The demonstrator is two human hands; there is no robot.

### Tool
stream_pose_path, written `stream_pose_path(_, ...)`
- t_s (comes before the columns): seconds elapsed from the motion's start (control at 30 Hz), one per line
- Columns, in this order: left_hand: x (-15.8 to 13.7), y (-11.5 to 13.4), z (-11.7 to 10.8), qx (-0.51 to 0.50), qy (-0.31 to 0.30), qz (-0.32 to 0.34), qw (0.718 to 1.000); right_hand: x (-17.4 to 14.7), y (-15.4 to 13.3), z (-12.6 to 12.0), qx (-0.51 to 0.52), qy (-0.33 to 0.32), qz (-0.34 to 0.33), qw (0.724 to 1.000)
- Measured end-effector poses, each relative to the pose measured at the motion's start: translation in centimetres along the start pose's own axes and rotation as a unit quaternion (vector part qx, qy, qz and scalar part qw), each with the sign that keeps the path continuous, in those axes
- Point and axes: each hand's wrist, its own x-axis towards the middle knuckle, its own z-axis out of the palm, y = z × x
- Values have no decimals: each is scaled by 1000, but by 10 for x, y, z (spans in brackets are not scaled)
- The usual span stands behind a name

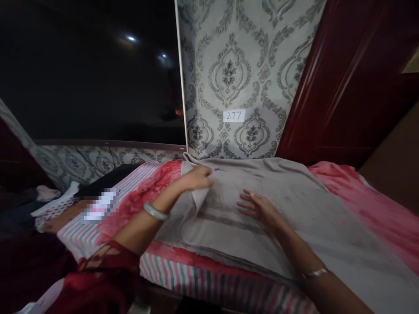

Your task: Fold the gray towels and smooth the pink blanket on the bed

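A grey blanket (314, 226) lies spread over the bed, its left part folded back on itself. My left hand (198, 178), a bangle on its wrist, is closed on the lifted left edge of this blanket; motion blurs the fingers a little. Above the middle of the grey cloth, my right hand (258, 209) has its fingers stretched and spread, holding nothing. Whether its fingertips touch the fabric I cannot tell.
Under the blanket are a red and pink plush cover (369, 196) and a striped sheet (183, 270). A large dark screen (91, 74) and a wall with a "277" label (234, 115) stand behind. Dark red wood panelling (340, 78) rises at right. Clothes (55, 207) lie at left.
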Motion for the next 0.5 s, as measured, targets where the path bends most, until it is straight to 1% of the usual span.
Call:
stream_pose_path(0.07, 8, 35, 33, 70, -71, 38, 994, 11, 4, 5, 84, -17, 44, 995)
stream_pose_path(0.13, 9, 59, 70, 100, -129, 71, 984, 17, 12, -1, 129, -35, 76, 988)
stream_pose_path(0.17, 7, 66, 88, 114, -165, 83, 976, 18, 16, -5, 138, -47, 85, 986)
stream_pose_path(0.2, 5, 69, 105, 120, -183, 89, 972, 19, 20, -9, 140, -60, 88, 984)
stream_pose_path(0.27, 1, 68, 129, 119, -179, 77, 974, 19, 28, -14, 125, -78, 70, 987)
stream_pose_path(0.3, -1, 65, 136, 101, -170, 75, 977, 18, 31, -14, 109, -81, 51, 989)
stream_pose_path(0.37, -3, 54, 141, 31, -149, 90, 984, 17, 35, -12, 75, -77, 12, 994)
stream_pose_path(0.43, -3, 38, 137, -58, -118, 109, 985, 16, 36, -8, 51, -68, -7, 996)
stream_pose_path(0.5, -1, 19, 128, -123, -55, 96, 986, 17, 36, -4, 34, -60, -9, 998)
